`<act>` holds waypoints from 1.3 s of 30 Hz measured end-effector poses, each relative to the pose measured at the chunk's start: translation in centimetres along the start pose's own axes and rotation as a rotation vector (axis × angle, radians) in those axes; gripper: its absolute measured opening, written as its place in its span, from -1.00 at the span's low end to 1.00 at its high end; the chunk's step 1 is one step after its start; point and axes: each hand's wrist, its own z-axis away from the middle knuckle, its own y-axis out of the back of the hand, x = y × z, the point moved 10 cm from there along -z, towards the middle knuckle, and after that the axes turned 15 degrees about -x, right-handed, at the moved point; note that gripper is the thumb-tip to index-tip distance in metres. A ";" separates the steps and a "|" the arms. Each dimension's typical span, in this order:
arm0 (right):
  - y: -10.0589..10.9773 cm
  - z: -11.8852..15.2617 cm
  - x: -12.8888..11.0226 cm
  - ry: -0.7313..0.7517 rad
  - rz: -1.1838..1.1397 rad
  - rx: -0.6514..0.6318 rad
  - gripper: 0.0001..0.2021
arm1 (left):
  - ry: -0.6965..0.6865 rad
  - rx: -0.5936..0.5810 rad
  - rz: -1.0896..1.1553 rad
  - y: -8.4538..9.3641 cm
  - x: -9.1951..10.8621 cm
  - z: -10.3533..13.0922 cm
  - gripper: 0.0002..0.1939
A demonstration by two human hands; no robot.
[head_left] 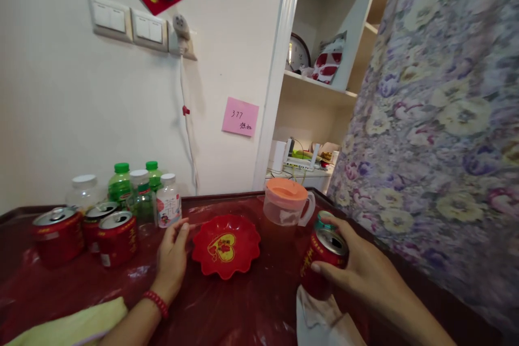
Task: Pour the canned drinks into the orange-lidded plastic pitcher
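Observation:
My right hand [354,254] is wrapped round a red drink can [318,270] with an opened top, at the right of the table. Close behind the can shows a greenish, clear container [325,219], mostly hidden by the hand and can. Between my hands lies a red scalloped plate [248,230] with a yellow heart print. Fingers stretched out, my left hand [173,251] is by the plate's left side, just in front of a white-labelled bottle [168,203]; whether it touches either one I cannot tell.
Several red cans [117,240] and bottles, two green [120,184], stand at the left. A clear jug [284,211] with an orange lid is behind the plate. Cloths lie near the front, one yellow [81,324], one beige [320,319]. A floral curtain [438,135] hangs at the right.

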 end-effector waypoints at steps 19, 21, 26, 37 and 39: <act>-0.6 -5.5 15.8 -0.372 0.125 0.149 -0.28 | -0.016 -0.046 0.008 -0.6 -0.1 0.0 -0.38; -0.8 -5.8 15.9 -0.383 0.132 0.150 -0.29 | -0.023 -0.045 0.009 -0.6 0.1 0.0 -0.40; -1.3 -6.2 15.6 -0.395 0.177 0.121 -0.35 | -0.030 -0.036 0.009 -0.7 0.5 0.2 -0.44; 2.6 -9.4 11.5 -0.425 0.413 -0.009 -0.32 | 0.005 -0.047 0.005 -0.8 -0.1 0.0 -0.42; 2.9 -11.6 11.0 -0.435 0.461 -0.090 -0.41 | 0.018 -0.046 0.025 -0.9 -0.3 0.0 -0.41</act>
